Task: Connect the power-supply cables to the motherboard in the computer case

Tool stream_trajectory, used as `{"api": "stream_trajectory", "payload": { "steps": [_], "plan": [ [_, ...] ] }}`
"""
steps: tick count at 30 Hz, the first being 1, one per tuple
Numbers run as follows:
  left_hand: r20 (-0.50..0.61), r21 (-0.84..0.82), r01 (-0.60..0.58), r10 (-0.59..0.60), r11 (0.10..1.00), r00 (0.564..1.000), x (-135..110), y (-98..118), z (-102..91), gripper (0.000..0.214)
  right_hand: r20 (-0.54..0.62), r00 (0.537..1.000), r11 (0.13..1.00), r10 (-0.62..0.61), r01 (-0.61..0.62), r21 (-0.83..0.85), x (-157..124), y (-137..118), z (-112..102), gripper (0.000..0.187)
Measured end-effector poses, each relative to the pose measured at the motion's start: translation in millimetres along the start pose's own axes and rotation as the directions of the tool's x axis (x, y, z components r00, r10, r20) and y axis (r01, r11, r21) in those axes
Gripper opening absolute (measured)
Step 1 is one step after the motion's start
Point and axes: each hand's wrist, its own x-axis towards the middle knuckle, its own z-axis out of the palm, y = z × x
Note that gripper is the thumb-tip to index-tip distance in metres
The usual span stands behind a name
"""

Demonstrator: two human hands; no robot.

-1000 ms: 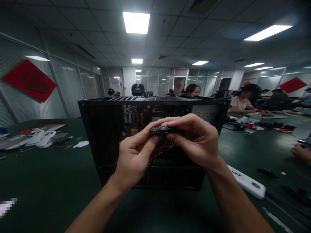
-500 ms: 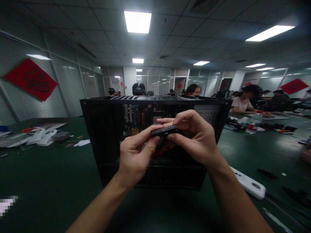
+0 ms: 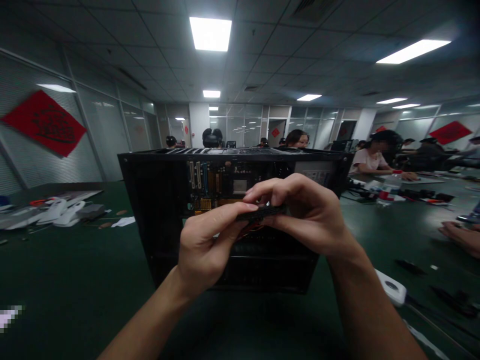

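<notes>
Connector point(image 3: 267, 212) being held up before an open case point(image 3: 148, 190)

The left forearm is rising from the lower left, and the left hand point(image 3: 206, 242) is turning its back outward; its index finger is lying straight along the connector's upper side, while its thumb is pressing from below; the right forearm is coming up steeply from the lower right; the right hand point(image 3: 313, 215) is arching over the connector's other end, its fingers bending above and its thumb reaching in underneath; so both hands are grasping the one black piece, their fingertips nearly meeting in the middle; the connector is sitting between them, in front of the case's open side, with reddish wires point(image 3: 254, 229) showing just under it; behind the fingers, a board point(image 3: 221, 167) is showing inside the case, which is standing on the green table point(image 3: 75, 285); a white power strip point(image 3: 392, 289) is lying beside the right forearm, partly hidden by it.
</notes>
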Motion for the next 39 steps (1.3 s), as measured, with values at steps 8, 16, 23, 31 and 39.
{"api": "stream_trajectory", "payload": {
  "steps": [8,16,23,31,39],
  "plan": [
    [0.048,0.023,-0.115,0.114,0.993,0.992,0,-1,-4.7,0.027,0.01,0.999,0.999,-0.044,0.044,0.019,-1,0,0,0.009],
    [0.002,-0.037,-0.15,0.151,0.988,0.989,3,-2,2.1,0.027,0.004,0.997,0.996,-0.082,0.082,0.035,0,4,-2,0.011],
    [0.105,0.05,-0.038,0.032,0.998,0.994,8,-1,3.0,0.042,-0.126,0.99,0.998,0.065,-0.068,-0.013,2,13,-1,0.021],
    [0.219,0.144,0.004,-0.036,0.99,0.975,9,-13,-5.1,0.057,-0.191,0.975,0.985,0.117,-0.138,-0.101,4,20,2,0.025],
    [0.207,0.094,0.021,-0.04,0.995,0.977,11,-17,-6.6,0.045,-0.196,0.972,0.986,0.126,-0.145,-0.083,6,20,7,0.026]
  ]
}}
